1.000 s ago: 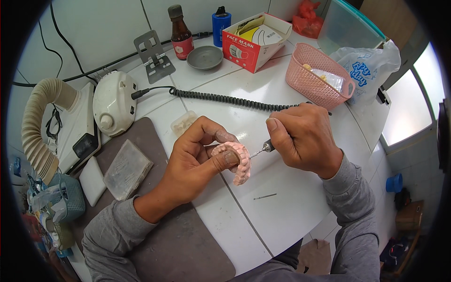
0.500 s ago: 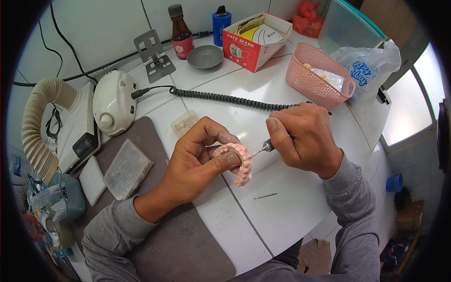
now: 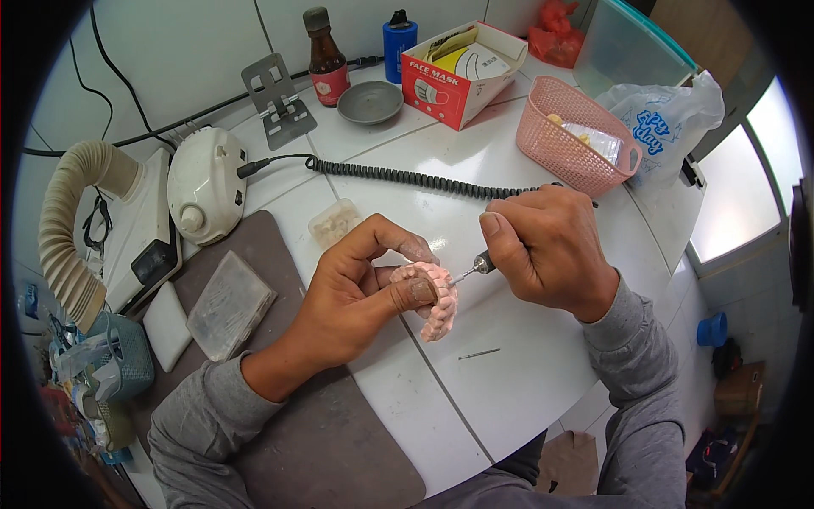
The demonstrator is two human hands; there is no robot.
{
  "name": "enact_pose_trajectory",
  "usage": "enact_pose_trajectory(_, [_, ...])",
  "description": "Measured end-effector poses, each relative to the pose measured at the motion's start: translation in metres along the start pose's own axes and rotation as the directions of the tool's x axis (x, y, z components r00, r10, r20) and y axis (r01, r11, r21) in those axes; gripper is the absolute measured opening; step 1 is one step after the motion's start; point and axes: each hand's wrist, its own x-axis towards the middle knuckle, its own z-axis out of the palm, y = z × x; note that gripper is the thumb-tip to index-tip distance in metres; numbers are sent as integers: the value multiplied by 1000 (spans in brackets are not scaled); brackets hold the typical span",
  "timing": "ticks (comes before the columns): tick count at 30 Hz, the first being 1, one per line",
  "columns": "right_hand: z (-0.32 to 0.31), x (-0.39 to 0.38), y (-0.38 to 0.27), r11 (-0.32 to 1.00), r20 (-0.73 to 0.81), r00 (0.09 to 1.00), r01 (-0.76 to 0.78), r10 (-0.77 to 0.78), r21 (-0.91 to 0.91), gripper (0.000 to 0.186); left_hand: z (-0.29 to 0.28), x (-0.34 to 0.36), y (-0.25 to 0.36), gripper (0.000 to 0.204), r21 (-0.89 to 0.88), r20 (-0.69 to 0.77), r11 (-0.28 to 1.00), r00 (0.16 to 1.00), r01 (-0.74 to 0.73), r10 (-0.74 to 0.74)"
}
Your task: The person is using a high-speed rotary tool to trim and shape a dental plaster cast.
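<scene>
A pink horseshoe-shaped dental model [image 3: 438, 312] with a row of teeth is pinched between the thumb and fingers of my left hand [image 3: 373, 284]. My right hand [image 3: 551, 250] is wrapped round a rotary handpiece [image 3: 484, 263], whose thin bit points left and meets the outer side of the model. Most of the handpiece body is hidden in the fist. On the white tabletop below lies a loose slim metal bur [image 3: 480, 354]. Just beyond my left hand sits a small translucent box [image 3: 334, 223] with pale bits in it.
A coiled black cord [image 3: 407, 179] runs across the table from a white control unit [image 3: 206, 187]. To the left are a ribbed hose [image 3: 64, 220] and a clear flat case [image 3: 229, 307] on a brown mat [image 3: 331, 433]. Bottle [image 3: 327, 64], mask box [image 3: 458, 81] and pink basket [image 3: 543, 127] stand behind.
My left hand has shifted the dental model very slightly downward and turned it a little. The right hand and handpiece stay nearly in place.
</scene>
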Motion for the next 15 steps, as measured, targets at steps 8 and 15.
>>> enact_pose_trajectory(8, [1,-1,0,1000,17,1000,-2,1,15,35,-2,-1,-3,22,-40,17,999,1000,22,-21])
enact_pose_trajectory(15, [0,0,-2,1000,9,1000,-2,1,30,35,-1,-1,0,21,-103,28,991,996,88,-85])
